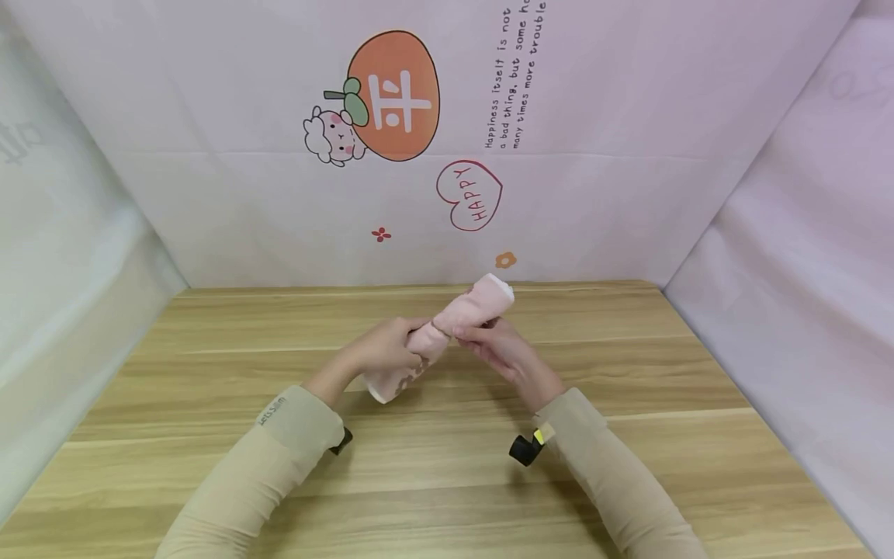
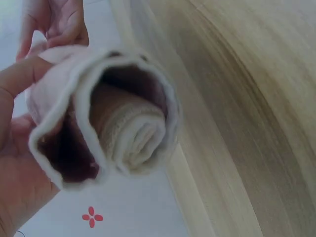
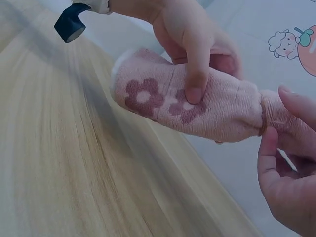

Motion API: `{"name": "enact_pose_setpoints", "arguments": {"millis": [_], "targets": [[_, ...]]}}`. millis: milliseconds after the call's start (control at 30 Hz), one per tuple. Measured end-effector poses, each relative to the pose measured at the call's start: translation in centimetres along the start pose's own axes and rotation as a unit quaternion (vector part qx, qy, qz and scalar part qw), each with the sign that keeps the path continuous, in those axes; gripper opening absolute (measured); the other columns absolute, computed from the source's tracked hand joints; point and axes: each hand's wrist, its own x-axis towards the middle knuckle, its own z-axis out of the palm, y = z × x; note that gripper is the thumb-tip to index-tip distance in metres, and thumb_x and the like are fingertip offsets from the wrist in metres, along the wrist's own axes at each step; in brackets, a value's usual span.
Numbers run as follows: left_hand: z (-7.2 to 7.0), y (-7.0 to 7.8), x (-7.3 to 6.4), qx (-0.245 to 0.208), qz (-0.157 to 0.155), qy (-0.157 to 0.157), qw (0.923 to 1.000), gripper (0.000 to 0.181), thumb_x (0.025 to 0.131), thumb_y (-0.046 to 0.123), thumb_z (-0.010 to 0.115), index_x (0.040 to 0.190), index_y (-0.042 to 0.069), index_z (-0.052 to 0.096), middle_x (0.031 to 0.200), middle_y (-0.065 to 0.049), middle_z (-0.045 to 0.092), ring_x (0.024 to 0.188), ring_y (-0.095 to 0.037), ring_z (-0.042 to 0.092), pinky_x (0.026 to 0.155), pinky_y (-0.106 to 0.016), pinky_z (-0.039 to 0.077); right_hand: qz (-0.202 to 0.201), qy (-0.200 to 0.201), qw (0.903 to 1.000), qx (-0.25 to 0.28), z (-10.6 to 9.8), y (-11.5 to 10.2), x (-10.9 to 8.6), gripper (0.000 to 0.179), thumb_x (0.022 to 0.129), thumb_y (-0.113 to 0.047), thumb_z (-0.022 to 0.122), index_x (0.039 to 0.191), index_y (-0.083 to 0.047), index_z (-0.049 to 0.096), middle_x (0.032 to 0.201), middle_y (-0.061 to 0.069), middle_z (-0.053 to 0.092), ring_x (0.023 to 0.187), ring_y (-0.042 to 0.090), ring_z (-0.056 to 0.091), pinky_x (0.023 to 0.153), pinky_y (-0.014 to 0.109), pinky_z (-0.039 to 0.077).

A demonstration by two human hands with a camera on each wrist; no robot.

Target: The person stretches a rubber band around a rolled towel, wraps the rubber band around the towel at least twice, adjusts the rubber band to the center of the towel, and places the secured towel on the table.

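Observation:
A pink towel, rolled up, is held slantwise above the table. A thin brownish band cinches it near the middle. Darker pink flowers mark the roll in the right wrist view. My left hand grips the near half, its thumb lying across a flower. At the band, my right hand has thumb and fingers around the towel; whether they also pinch the band I cannot tell. The left wrist view looks into the near end of the towel, showing spiralled layers with a white edge.
Beneath both hands lies a wood-grain table. A white printed backdrop rises at its far edge, with white sheets along the sides. Black wrist cameras jut from the beige sleeves.

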Motion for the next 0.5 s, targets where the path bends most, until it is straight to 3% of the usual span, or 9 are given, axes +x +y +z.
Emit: {"name": "enact_pose_setpoints", "arguments": {"millis": [200, 400, 500], "targets": [[-0.17, -0.24, -0.19, -0.028, 0.032, -0.049, 0.9979, 0.051, 0.086, 0.003, 0.068, 0.137, 0.003, 0.058, 0.095, -0.004, 0.065, 0.079, -0.016, 0.063, 0.073, -0.032, 0.053, 0.009, 0.015, 0.9993, -0.032, -0.27, -0.03, 0.04, 0.018, 0.099, 0.006, 0.053, 0.096, -0.011, 0.059, 0.085, -0.001, 0.064, 0.072, 0.008, 0.058, 0.068, 0.019, 0.050], [-0.44, -0.12, -0.39, -0.082, 0.011, -0.079, 0.9934, 0.059, 0.087, 0.008, 0.066, 0.144, 0.005, 0.052, 0.092, -0.008, 0.065, 0.069, -0.018, 0.065, 0.060, -0.033, 0.056, 0.012, 0.010, 0.9994, -0.030, -0.49, -0.11, 0.11, 0.021, 0.103, -0.003, 0.051, 0.088, -0.011, 0.063, 0.079, -0.001, 0.066, 0.064, 0.005, 0.060, 0.061, 0.015, 0.050], [-0.65, -0.13, -0.41, -0.094, 0.009, -0.086, 0.9918, 0.058, 0.086, 0.009, 0.063, 0.143, 0.004, 0.052, 0.092, -0.008, 0.064, 0.069, -0.018, 0.064, 0.060, -0.033, 0.056, 0.009, 0.010, 0.9998, -0.017, -0.38, -0.16, 0.16, 0.024, 0.104, -0.004, 0.050, 0.087, -0.011, 0.064, 0.078, 0.000, 0.067, 0.061, 0.004, 0.060, 0.059, 0.014, 0.050]]}}
